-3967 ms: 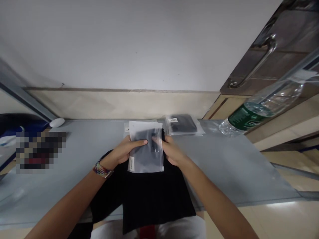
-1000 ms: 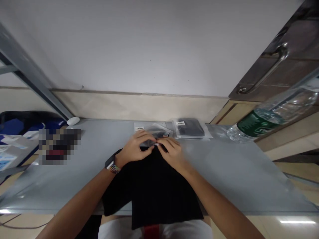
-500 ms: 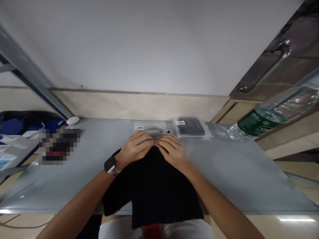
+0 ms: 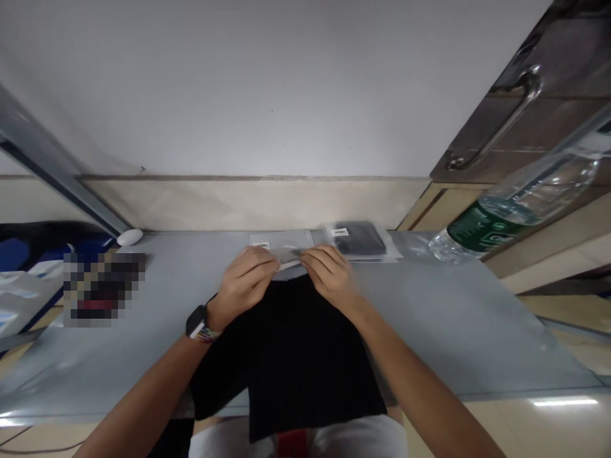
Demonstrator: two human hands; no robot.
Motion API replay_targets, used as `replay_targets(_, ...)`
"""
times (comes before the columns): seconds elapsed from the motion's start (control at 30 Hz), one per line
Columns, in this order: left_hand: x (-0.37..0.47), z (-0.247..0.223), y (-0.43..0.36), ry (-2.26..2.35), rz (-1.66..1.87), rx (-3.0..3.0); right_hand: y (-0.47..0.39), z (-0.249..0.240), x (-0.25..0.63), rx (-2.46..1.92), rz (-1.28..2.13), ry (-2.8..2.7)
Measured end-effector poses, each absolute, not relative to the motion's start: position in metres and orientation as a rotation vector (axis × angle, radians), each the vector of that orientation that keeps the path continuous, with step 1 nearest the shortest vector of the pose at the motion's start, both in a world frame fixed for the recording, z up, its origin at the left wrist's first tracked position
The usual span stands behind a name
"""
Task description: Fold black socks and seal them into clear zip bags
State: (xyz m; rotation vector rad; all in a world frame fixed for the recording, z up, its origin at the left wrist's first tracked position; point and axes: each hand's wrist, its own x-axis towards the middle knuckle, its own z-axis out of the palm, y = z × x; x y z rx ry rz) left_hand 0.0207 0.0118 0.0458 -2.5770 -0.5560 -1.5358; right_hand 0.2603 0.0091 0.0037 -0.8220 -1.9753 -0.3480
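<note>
A black garment (image 4: 310,356) lies over the front of the table, its lower edge hanging past the table's edge above my lap. Just beyond its top, my left hand (image 4: 248,280), with a watch on the wrist, is closed with fingertips pinched on a clear plastic bag (image 4: 289,256). From the other side my right hand (image 4: 330,275) pinches the same plastic, a small gap between the two sets of fingertips. Behind the hands lies flat clear packaging with a white label (image 4: 260,245); my fingers hide part of it, and I cannot tell whether it is the same bag.
Right of my hands is a stack of bagged dark garments (image 4: 360,240). A large plastic bottle with a green label (image 4: 491,222) stands at the table's right rear. At the left rear are a white oval object (image 4: 130,237) and a blurred-out item (image 4: 105,289). A wall rises behind the grey table (image 4: 429,318).
My fingertips, close together before, have drawn slightly apart, with plastic stretched between them. The black garment stays nearly in place, while the surroundings have shifted slightly left in view.
</note>
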Motion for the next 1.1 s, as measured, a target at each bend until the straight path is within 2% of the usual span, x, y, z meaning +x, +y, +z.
replay_targets(0.47,0.007,0.043,0.030,-1.012,-2.084,-2.291,0.029,-0.010,0.288,-1.031,-0.291,-1.945)
replay_targets(0.67,0.015,0.042,0.026,-0.923,-2.174,-2.469,0.017,-0.006,0.275,-1.112,-0.130,-1.892)
replay_targets(0.9,0.019,0.052,0.012,-0.772,-2.093,-2.505,0.006,-0.003,0.258,-1.029,0.006,-1.904)
replay_targets(1.1,0.012,0.052,0.015,-0.832,-1.658,-2.605,0.010,-0.003,0.280,-0.915,-0.356,-1.823)
